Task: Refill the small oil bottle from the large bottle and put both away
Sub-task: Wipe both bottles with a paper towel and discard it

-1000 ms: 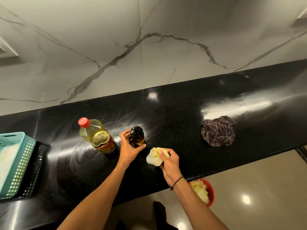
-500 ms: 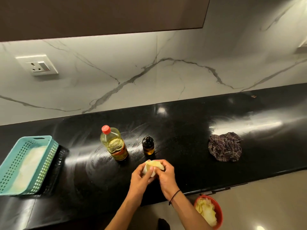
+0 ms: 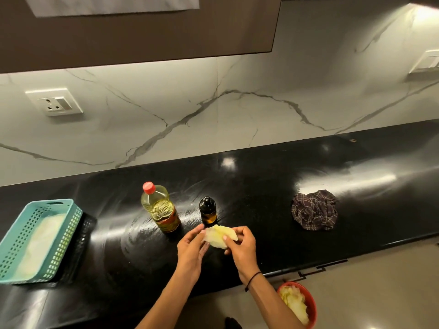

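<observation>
Both bottles stand upright on the black worktop (image 3: 261,191), capped, near each other but apart. The large oil bottle (image 3: 161,208), red cap, clear w/ yellow oil, is left of the small dark bottle (image 3: 207,210), which shows amber oil in its lower part. Neither is being touched.

Both hands are just in front of the bottles, sharing a crumpled, oil-yellowed paper wad (image 3: 219,238). Left hand (image 3: 191,251): fingers fairly straight, resting against the wad's left edge. Right hand (image 3: 242,249): fingers curled, pinching the wad from the right.

My read: refill looks done, this is wipe-up before putting away. Can't confirm how tight either cap is.

Risks from here:
- Greasy fingers + smooth plastic = large bottle could slip when lifted, esp. one-handed by the body.
- Worktop near the bottles shows smeary swirl marks, prob. oil film; a bottle base could slide if nudged.
- Small bottle is narrow and close to the hands; a stray wrist could tip it, and a loose cap would mean a spill.
- Oily wad dropped at the worktop edge could miss the red bowl (image 3: 306,298) of used paper down on the floor.

Teal basket (image 3: 47,210) sits far left, checked cloth (image 3: 314,210) off to the right.
</observation>
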`<move>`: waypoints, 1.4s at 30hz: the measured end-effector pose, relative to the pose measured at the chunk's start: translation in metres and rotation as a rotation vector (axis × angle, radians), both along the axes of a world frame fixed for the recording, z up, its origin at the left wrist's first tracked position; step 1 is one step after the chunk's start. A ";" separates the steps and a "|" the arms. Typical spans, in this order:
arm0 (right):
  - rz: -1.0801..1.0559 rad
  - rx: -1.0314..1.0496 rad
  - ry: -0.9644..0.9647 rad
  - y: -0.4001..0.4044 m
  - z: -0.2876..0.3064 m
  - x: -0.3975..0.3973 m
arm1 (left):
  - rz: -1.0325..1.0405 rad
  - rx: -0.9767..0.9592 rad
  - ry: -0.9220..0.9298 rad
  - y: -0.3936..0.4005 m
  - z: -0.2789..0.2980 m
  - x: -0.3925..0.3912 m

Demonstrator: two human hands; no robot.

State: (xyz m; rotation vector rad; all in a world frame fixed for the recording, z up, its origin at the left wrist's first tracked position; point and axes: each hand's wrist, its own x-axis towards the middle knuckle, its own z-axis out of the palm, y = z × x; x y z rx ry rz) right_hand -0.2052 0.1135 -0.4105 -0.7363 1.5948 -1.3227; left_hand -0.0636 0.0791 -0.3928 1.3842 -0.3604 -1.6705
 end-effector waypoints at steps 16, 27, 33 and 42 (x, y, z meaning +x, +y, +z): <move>-0.108 -0.018 0.012 0.057 -0.017 -0.051 | -0.649 -0.209 -0.205 0.036 -0.010 -0.059; -0.600 0.123 -0.342 0.195 -0.052 -0.135 | -1.084 -0.153 -0.285 0.103 -0.053 -0.169; -0.831 0.129 -0.358 0.226 -0.067 -0.168 | -1.202 -0.100 -0.269 0.122 -0.059 -0.216; -0.953 0.125 -0.462 0.220 -0.101 -0.228 | -1.196 -0.105 -0.284 0.101 -0.050 -0.229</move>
